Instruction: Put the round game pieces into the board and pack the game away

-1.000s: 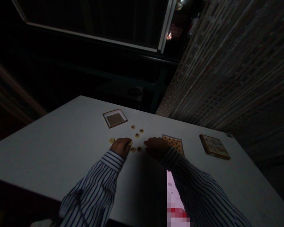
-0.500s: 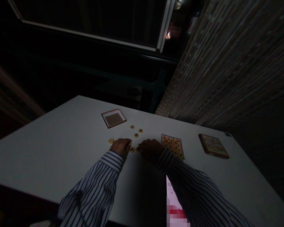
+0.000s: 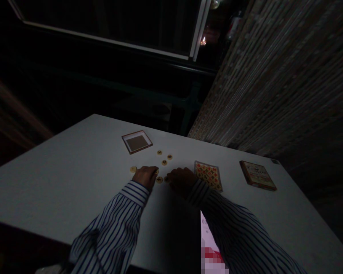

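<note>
Round wooden Chinese chess pieces with dark characters lie on the white table, among them one piece (image 3: pixel 159 179) between my hands. My left hand (image 3: pixel 144 176) is closed, its fingertips on a chess piece (image 3: pixel 156 171). Beside it on the left rests another pale piece (image 3: pixel 133 169). My right hand (image 3: pixel 182 178) is closed too, with the fingertips on a chess piece (image 3: pixel 166 179) at the table top; the hand partly hides it. Three more pieces, one of them nearest my hands (image 3: pixel 164 163), lie farther back. Right of my right hand is a tray of red and black pieces (image 3: pixel 208 174).
An open shallow box part (image 3: pixel 125 141) lies at the back left of the table (image 3: pixel 60 179). A printed box (image 3: pixel 257 175) rests on the right. Part of a lit screen (image 3: pixel 208 236) shows below my right forearm. A string curtain (image 3: pixel 246 76) hangs behind the table.
Both hands stay nearly in place on their pieces. The whole view has shifted very slightly.
</note>
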A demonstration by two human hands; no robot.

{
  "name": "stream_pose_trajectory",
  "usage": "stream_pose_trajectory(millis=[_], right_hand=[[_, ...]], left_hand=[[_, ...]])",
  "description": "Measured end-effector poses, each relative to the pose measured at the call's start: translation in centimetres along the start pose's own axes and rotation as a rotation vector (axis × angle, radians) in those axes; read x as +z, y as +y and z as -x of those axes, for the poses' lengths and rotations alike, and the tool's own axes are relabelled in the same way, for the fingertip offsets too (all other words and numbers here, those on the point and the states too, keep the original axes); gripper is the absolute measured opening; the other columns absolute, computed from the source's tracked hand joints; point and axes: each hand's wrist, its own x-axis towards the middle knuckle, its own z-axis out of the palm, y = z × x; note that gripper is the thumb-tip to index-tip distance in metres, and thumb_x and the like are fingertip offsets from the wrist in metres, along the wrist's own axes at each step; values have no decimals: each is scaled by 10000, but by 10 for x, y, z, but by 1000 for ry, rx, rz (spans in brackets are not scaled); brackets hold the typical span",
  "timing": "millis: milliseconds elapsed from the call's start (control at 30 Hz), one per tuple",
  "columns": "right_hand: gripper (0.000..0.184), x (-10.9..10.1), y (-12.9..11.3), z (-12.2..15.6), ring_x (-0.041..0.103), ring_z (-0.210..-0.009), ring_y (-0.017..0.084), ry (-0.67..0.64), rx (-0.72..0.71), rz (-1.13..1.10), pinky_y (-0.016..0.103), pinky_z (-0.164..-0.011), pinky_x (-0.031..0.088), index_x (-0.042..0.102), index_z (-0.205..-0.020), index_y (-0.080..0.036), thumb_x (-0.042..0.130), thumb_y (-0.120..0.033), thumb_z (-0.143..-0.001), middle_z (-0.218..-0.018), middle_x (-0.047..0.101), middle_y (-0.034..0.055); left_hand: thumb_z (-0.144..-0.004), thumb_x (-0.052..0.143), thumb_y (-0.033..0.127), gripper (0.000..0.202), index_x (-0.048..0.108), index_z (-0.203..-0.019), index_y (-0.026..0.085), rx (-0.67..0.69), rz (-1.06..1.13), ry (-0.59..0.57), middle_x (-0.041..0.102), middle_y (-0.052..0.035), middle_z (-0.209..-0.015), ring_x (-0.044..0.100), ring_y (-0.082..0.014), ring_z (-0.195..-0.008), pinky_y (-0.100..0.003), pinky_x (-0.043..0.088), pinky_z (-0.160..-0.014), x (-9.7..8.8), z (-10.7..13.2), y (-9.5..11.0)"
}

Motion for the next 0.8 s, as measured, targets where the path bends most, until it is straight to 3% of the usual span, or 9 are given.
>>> stream_pose_trajectory(millis=[800], right_hand=[[275, -12, 4, 9, 523, -911, 206, 2, 22, 11, 332, -724, 377, 536, -1052, -159, 401, -236, -826, -992, 585, 99]], left_hand=[[-757, 483, 312, 286, 548, -983, 149, -14, 124, 238, 625, -94, -931, 579, -215, -879, -353, 458, -783, -13, 1, 12]])
